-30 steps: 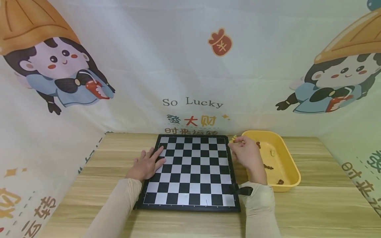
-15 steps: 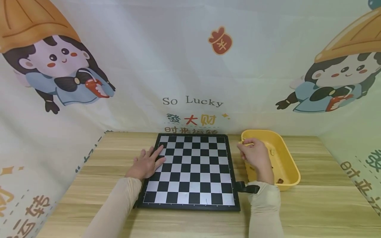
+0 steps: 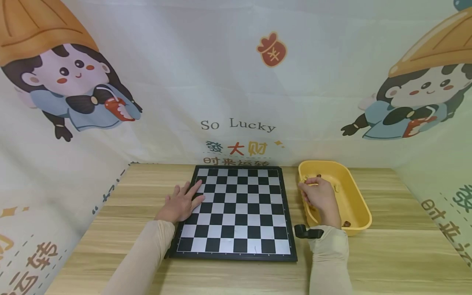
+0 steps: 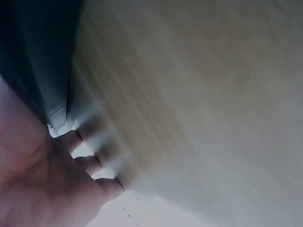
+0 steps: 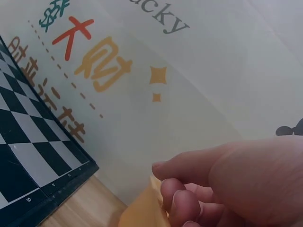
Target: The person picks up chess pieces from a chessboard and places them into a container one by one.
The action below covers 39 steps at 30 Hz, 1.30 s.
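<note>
A black-and-white chessboard (image 3: 236, 211) lies on the table. My left hand (image 3: 179, 205) rests with fingers spread on its left side, thumb and index over the squares. In the left wrist view, the other fingertips (image 4: 111, 188) reach past the board's dark edge. To the right, my right hand (image 3: 321, 196) is over the left rim of a yellow tray (image 3: 359, 196), its fingers curled. The right wrist view has the thumb and fingertips right at that rim (image 5: 154, 189); I cannot tell whether they grip it or a small piece. A small yellow piece (image 3: 306, 178) shows just beyond the fingers.
Inside the tray are a pale yellow chess piece (image 3: 336, 188) and brown pieces, one (image 3: 346, 224) near the front wall. A printed cloth (image 3: 236, 82) hangs behind the wooden table (image 3: 402, 246). A black strap (image 3: 309, 232) sits at my right wrist.
My right hand has moved right, from the board's far right edge to the tray's left rim. The yellow piece seen earlier in its fingers no longer shows there. My left hand has stayed put.
</note>
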Tool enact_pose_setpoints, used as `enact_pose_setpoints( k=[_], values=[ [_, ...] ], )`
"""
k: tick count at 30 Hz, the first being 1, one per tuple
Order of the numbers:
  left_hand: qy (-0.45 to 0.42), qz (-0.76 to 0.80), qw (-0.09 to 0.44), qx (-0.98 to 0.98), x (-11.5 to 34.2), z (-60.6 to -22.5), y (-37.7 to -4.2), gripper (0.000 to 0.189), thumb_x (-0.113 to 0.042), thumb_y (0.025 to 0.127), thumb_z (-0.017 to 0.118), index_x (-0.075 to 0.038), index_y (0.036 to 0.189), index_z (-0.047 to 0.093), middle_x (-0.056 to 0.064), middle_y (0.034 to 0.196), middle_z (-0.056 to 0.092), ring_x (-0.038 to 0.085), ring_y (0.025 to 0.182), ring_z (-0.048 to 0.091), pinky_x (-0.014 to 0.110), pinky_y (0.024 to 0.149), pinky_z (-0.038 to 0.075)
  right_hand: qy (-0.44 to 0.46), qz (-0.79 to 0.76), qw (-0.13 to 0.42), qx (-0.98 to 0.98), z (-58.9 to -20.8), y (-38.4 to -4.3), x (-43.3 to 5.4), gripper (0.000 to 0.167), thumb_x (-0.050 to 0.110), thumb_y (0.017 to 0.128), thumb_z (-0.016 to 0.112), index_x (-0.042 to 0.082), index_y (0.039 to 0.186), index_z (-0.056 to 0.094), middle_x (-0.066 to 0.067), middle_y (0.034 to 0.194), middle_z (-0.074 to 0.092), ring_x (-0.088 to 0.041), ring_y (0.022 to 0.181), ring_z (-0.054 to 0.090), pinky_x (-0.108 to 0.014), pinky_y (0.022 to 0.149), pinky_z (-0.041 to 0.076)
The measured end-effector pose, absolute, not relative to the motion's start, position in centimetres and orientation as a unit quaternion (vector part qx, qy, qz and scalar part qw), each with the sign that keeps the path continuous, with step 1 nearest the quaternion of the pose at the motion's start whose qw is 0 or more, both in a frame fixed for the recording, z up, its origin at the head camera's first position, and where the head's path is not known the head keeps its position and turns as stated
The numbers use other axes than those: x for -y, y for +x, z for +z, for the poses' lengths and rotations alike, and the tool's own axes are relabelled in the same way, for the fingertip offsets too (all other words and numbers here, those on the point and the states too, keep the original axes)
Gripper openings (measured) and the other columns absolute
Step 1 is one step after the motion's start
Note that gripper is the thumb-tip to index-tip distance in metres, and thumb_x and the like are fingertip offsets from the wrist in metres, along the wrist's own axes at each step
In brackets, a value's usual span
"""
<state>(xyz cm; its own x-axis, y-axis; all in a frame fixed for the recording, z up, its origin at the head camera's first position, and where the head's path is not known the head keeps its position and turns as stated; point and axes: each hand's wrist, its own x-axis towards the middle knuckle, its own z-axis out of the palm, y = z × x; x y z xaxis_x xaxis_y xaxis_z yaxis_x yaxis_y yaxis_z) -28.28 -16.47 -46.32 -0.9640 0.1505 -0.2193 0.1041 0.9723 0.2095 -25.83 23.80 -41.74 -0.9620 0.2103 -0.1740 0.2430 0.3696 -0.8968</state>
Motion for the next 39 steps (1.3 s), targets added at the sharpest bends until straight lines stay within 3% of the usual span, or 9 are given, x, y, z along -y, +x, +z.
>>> enact_pose_setpoints(
  k=[15,39],
  values=[
    [0.061,0.104,0.125,-0.985,16.5,-46.2,-28.2,0.066,-0.057,0.109,0.025,-0.027,0.166,0.009,0.022,0.171,0.013,0.053,0.156,0.009,0.076,0.12,0.016,0.14,-0.562,0.031,-0.814,-42.0,-25.6,-25.0,0.036,0.019,0.103,0.057,-0.006,0.125,0.046,0.006,0.062,0.058,-0.004,0.051,0.052,-0.017,0.049,0.046],
    [0.063,0.101,0.126,-0.985,16.5,-46.2,-28.3,0.068,-0.06,0.108,0.023,-0.028,0.166,0.009,0.022,0.171,0.013,0.054,0.156,0.009,0.076,0.12,0.015,0.148,-0.565,0.035,-0.811,-42.1,-25.0,-26.1,0.036,0.017,0.103,0.057,-0.007,0.126,0.042,0.002,0.067,0.059,-0.006,0.055,0.055,-0.02,0.054,0.051]
  ],
)
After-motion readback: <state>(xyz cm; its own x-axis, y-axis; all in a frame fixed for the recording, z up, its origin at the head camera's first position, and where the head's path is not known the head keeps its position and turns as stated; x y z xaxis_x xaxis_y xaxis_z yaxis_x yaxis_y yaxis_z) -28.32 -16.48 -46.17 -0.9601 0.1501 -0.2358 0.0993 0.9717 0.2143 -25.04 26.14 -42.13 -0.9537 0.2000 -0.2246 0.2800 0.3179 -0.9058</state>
